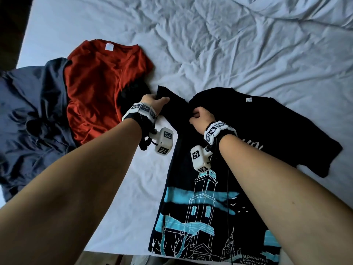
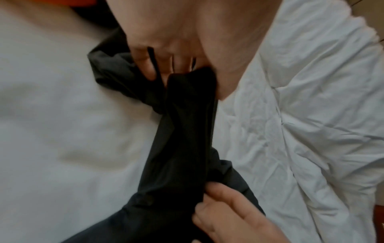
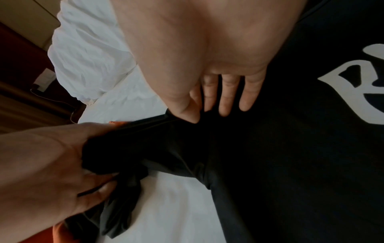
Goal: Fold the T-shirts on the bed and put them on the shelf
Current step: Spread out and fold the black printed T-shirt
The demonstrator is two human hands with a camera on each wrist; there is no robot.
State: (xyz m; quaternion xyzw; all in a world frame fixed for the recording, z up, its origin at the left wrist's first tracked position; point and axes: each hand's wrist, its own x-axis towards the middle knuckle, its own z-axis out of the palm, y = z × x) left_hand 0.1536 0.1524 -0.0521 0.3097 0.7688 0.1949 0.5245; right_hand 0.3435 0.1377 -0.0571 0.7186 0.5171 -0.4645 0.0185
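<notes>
the black t-shirt (image 1: 219, 188) with the blue tower print lies face up on the white bed sheet (image 1: 229, 44) right in front of me, mostly spread flat but not yet folded. my left hand (image 1: 153, 103) has its fingers and thumb curled round the end of the shirt's left sleeve (image 1: 172, 104), pulling it out to the side, and my right hand (image 1: 200, 117) is curled down on the shoulder beside the collar, pinching a bit of the fabric there. i judge i'm only straightening this shirt out, so the folding proper hasn't begun. to my left a red t-shirt (image 1: 99, 88) lies rumpled, partly over a dark blue garment (image 1: 34, 108), both unfolded, with some other dark cloth under the red one's edge. no shelf shows in any view, so nothing is put away as far as i can tell; nearly all the work is left.
</notes>
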